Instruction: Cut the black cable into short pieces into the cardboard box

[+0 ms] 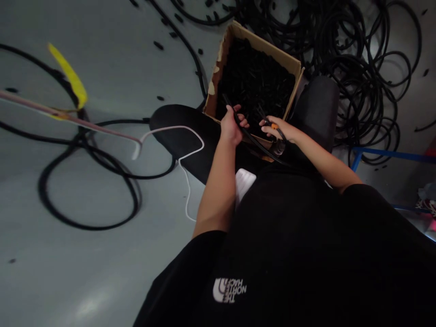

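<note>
My left hand (pixel 233 126) is closed around a black hose (pixel 257 142), one end of which sticks up past the fingers over the box. My right hand (pixel 279 129) grips a pair of pliers (pixel 274 126) with dark jaws and orange-and-black handles. The jaws point up and to the left, apart from the hose. Beneath both hands stands an open cardboard box (pixel 272 44), filled with many short black pieces (pixel 255 72). The hose runs down from my left hand toward my lap.
Tangled black hose coils (pixel 361 68) lie at the upper right, and a large hose loop (pixel 88 227) on the left. A white cord (pixel 184 170) crosses my thigh. A yellow strip (pixel 71 77) is at the left. Short black pieces lie scattered. A blue frame (pixel 391 153) stands right.
</note>
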Demonstrator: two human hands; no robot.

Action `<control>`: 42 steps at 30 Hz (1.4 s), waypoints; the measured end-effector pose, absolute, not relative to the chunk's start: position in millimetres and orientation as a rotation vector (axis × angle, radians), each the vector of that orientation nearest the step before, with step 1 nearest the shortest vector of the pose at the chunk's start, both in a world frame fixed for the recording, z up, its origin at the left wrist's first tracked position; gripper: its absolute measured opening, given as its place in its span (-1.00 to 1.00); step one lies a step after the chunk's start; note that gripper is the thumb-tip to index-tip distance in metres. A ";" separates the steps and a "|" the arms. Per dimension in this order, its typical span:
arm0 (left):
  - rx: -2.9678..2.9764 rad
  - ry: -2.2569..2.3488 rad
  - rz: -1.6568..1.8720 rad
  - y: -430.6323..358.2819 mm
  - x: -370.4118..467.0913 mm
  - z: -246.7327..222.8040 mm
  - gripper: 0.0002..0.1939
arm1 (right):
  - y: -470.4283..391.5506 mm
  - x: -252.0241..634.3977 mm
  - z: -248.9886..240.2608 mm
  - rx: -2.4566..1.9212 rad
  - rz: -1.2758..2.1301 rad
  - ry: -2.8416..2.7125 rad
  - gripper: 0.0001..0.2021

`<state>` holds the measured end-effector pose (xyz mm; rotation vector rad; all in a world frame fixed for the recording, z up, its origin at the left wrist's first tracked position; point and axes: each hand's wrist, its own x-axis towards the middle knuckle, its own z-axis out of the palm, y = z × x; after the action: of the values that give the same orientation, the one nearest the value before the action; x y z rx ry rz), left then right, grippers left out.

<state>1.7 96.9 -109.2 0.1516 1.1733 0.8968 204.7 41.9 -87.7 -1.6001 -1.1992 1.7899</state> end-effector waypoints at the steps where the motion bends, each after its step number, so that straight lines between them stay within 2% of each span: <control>1: 0.145 1.163 0.875 98.4 0.9 -106.8 -0.58 | 50.0 209.7 -87.9 -1.632 1.766 -1.295 -0.83; 4: 0.122 1.124 0.805 99.5 -0.7 -97.8 -0.55 | 73.7 219.5 -85.3 -1.760 1.648 -1.654 -0.88; 10: 0.351 1.073 0.687 88.5 2.6 -101.2 -0.52 | 106.6 213.4 -69.6 -1.766 1.477 -2.222 -0.81; 15: 0.610 1.130 0.630 84.2 9.5 -125.0 -0.43 | 117.3 210.3 -61.8 -1.833 1.440 -2.409 -0.94; 17: 0.687 1.196 0.631 84.0 13.2 -133.4 -0.42 | 117.1 213.0 -62.1 -1.845 1.474 -2.392 -0.95; 23: 0.729 1.294 0.786 83.3 22.1 -144.0 -0.44 | 107.9 219.5 -72.0 -1.893 1.598 -2.118 -0.72; 29: 0.724 1.325 0.820 85.6 21.0 -143.2 -0.47 | 98.9 216.6 -79.0 -1.905 1.493 -2.035 -0.86; 38: 0.603 1.321 0.827 86.7 15.5 -150.2 -0.46 | 84.2 227.0 -89.7 -1.871 1.442 -2.039 -0.67; 42: 0.459 1.321 0.782 87.6 15.5 -152.3 -0.53 | 81.3 226.8 -83.7 -1.954 1.644 -1.729 -0.71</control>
<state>15.5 87.6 -152.3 0.4588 1.3211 0.7817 226.8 81.3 -83.7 -1.9544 -1.7295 1.6436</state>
